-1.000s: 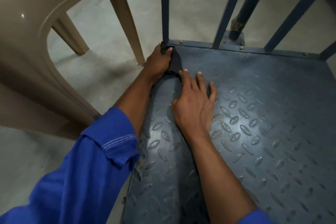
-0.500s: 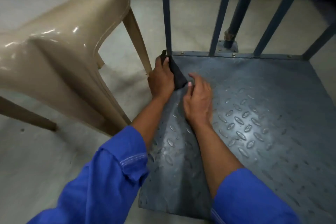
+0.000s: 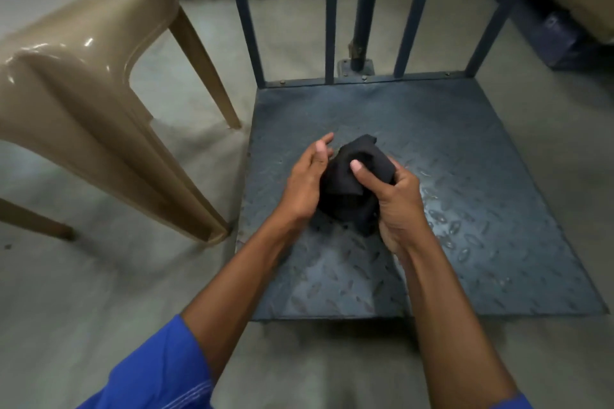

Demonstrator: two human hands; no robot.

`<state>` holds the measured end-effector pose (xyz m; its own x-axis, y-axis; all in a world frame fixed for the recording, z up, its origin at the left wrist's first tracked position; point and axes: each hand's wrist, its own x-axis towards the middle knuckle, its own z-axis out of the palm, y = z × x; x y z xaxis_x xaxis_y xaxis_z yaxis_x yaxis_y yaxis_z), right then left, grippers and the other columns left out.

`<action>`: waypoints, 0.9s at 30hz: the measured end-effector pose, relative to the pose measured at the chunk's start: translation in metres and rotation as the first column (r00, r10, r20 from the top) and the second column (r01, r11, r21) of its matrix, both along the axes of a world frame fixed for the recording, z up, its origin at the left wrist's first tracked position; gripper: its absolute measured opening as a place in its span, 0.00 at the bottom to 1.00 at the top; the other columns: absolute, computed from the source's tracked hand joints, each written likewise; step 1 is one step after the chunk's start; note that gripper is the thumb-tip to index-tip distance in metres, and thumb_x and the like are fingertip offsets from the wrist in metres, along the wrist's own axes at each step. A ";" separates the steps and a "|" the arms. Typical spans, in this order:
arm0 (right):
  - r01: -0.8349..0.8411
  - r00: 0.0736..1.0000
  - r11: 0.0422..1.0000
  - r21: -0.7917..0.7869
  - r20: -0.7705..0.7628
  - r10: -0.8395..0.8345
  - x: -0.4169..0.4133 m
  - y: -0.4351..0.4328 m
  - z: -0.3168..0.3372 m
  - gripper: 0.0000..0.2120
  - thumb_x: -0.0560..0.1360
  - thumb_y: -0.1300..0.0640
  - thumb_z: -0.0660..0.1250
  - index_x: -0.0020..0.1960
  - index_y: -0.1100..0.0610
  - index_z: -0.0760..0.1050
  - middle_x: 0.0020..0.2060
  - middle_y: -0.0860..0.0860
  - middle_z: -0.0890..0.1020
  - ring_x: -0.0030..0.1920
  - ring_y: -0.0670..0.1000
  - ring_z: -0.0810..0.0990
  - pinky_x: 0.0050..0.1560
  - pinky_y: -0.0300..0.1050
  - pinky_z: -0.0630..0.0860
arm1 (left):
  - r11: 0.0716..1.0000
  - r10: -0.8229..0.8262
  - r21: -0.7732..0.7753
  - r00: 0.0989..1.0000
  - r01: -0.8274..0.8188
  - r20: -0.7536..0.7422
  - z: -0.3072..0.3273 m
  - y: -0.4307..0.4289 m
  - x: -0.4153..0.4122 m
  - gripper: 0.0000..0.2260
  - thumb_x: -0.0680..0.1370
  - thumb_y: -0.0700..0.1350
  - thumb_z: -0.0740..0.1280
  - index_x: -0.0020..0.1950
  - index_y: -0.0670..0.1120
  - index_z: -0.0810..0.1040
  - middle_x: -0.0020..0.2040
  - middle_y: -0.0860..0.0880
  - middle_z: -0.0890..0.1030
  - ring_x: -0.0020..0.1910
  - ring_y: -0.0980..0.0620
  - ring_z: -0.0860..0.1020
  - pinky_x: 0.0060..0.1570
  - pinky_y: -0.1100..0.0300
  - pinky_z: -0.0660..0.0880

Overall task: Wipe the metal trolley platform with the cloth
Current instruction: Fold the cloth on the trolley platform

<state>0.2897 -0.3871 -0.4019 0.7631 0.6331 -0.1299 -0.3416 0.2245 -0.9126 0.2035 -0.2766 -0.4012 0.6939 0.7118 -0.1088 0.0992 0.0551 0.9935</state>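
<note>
Gripping a bunched black cloth (image 3: 352,183), the right hand (image 3: 395,206) has its thumb pressed on the top fold and its other fingers curled round the far side. The left hand (image 3: 307,183) is beside it with relaxed, nearly straight fingers. Its palm faces the cloth's left side and seems to touch it, but it grasps nothing. From my remote seat, both hands look raised over the middle of the work surface, with the cloth hanging in a loose wad between them rather than lying flat.

Below them is the dark blue-grey metal trolley platform (image 3: 465,176), a treaded plate with raised oval studs. Blue upright bars (image 3: 332,10) rise along its far edge. A glossy beige plastic chair (image 3: 83,76) stands on the grey concrete floor (image 3: 99,292) just beside the platform's left edge. A blue sleeve (image 3: 159,368) covers the left upper forearm.

I judge this to be a pause to regather or refold the cloth between strokes. The next move calls for a fresh face turned outward, the wad pressed flat onto the plate, and firm passes across the studs, perhaps over the right half.
</note>
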 end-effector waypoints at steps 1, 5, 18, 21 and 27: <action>0.030 0.998 0.999 0.037 -0.052 -0.028 0.002 -0.002 0.003 0.13 0.76 0.66 0.73 0.60 0.63 0.81 0.53 0.58 0.87 0.52 0.55 0.86 0.56 0.49 0.82 | 0.998 0.063 -0.012 0.998 -0.063 0.001 0.001 0.001 -0.002 0.19 0.88 0.52 0.57 0.76 0.47 0.74 0.67 0.47 0.79 0.68 0.52 0.78 0.63 0.64 0.76; 0.018 0.972 0.960 0.280 -0.231 0.049 0.005 -0.011 0.010 0.21 0.81 0.63 0.67 0.73 0.67 0.72 0.67 0.64 0.80 0.66 0.62 0.80 0.65 0.58 0.79 | 0.896 0.017 -0.444 1.000 -0.013 0.004 0.005 0.009 -0.018 0.27 0.82 0.62 0.65 0.69 0.41 0.78 0.54 0.42 0.86 0.55 0.44 0.84 0.53 0.51 0.83; 0.081 0.976 0.923 -0.375 0.218 0.002 0.020 -0.041 0.002 0.19 0.75 0.50 0.78 0.62 0.48 0.77 0.44 0.55 0.87 0.47 0.53 0.88 0.45 0.49 0.83 | 0.875 0.040 -0.485 0.995 0.009 0.089 0.009 0.006 -0.021 0.13 0.82 0.39 0.70 0.66 0.38 0.80 0.60 0.40 0.85 0.54 0.45 0.85 0.57 0.45 0.83; 0.064 0.947 0.908 -0.413 0.313 0.075 0.020 -0.048 -0.002 0.18 0.74 0.48 0.79 0.60 0.42 0.78 0.38 0.56 0.86 0.42 0.51 0.86 0.45 0.50 0.83 | 0.893 0.024 -0.450 1.000 -0.016 0.012 0.003 0.008 -0.021 0.16 0.81 0.42 0.72 0.68 0.37 0.80 0.60 0.39 0.85 0.59 0.43 0.84 0.59 0.46 0.83; -0.155 0.933 0.823 -0.546 0.192 0.303 0.007 -0.059 -0.007 0.20 0.71 0.58 0.81 0.56 0.42 0.80 0.52 0.53 0.83 0.52 0.55 0.86 0.41 0.56 0.86 | 0.982 0.061 -0.160 0.969 -0.101 -0.238 -0.004 0.026 -0.020 0.26 0.73 0.34 0.79 0.70 0.43 0.77 0.53 0.40 0.84 0.51 0.46 0.83 0.55 0.54 0.82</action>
<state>0.2962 -0.4460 -0.4094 0.6561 0.6902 -0.3051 -0.0582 -0.3569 -0.9323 0.1838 -0.2507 -0.4053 0.5766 0.7215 -0.3833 0.3130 0.2383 0.9194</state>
